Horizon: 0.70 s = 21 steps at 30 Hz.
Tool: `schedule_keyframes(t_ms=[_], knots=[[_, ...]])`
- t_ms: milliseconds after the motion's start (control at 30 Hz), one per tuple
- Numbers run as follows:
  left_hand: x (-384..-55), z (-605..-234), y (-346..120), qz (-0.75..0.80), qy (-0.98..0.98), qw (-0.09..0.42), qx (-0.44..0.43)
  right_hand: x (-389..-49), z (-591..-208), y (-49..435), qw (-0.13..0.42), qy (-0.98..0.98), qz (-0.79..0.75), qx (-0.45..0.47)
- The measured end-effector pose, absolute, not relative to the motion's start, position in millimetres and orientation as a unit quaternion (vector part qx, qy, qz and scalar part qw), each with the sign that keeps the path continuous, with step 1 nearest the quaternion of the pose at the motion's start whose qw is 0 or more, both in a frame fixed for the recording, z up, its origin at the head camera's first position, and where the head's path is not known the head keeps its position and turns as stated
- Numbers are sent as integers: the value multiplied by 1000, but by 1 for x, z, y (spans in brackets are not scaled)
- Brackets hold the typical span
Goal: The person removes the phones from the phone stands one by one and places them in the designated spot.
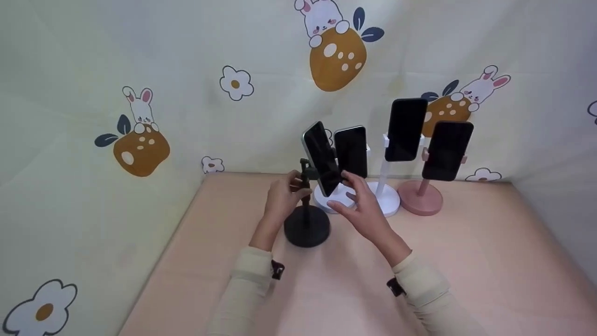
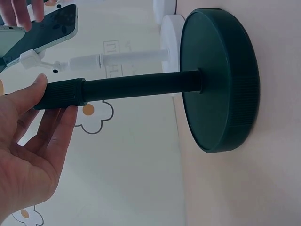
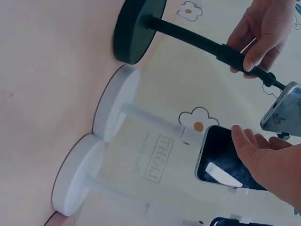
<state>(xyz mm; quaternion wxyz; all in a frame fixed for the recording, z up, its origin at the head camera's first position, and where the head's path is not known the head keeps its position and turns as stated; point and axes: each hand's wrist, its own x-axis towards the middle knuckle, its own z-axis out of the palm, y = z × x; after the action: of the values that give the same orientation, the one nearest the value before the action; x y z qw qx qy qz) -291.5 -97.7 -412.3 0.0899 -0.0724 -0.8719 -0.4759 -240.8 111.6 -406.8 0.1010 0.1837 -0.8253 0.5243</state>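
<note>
My left hand [image 1: 281, 196] grips the ribbed collar of a dark green phone stand [image 1: 306, 228], thumb on one side and fingers on the other, as the left wrist view shows. The stand's round base rests on the table. At its top a phone [image 1: 322, 158] with a pale green edge sits tilted in the holder. My right hand [image 1: 366, 207] is beside that phone's lower right edge, thumb and fingers spread apart. In the right wrist view its fingers overlap a second phone [image 3: 218, 157], held by a white stand [image 3: 155, 117] behind.
Right of the green stand, another white stand [image 1: 388, 200] carries a black-screened phone [image 1: 406, 129]. Beyond it a pink stand [image 1: 422, 199] holds one more phone [image 1: 447, 150]. A patterned cloth wall [image 1: 270, 126] rises behind the peach table [image 1: 224, 233].
</note>
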Motion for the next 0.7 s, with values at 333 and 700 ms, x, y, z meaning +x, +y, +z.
schedule_keyframes(t_ms=[333, 700], knots=[[-291, -412, -98, -473, -873, 93, -72, -251, -399, 90, 109, -798, 568, 168], [-292, -411, -98, -472, -874, 92, -72, -258, -400, 82, 132, -779, 597, 139]])
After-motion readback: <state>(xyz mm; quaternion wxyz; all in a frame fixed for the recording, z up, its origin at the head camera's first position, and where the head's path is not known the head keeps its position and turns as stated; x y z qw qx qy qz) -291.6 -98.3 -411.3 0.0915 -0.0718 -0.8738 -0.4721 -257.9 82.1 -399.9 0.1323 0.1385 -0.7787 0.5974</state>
